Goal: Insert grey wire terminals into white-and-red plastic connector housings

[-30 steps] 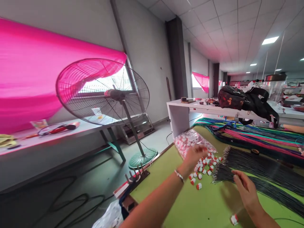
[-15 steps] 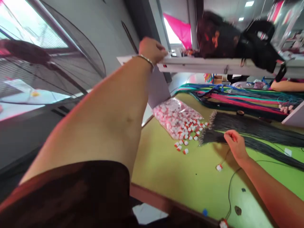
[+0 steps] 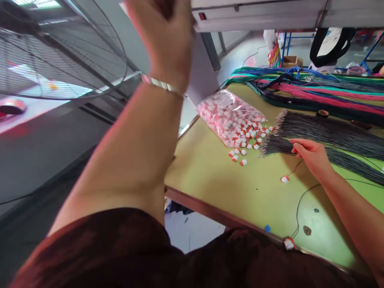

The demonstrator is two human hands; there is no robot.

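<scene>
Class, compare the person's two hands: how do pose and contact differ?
The left hand is raised by the white shelf; the right hand lies low on the green table. The right hand pinches the black wire bundle; the left hand's fingertips are out of frame. Both are bare.

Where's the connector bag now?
Head view, centre: the bag lies on the green table by its left edge, just left of the black wire bundle the right hand touches.
</scene>
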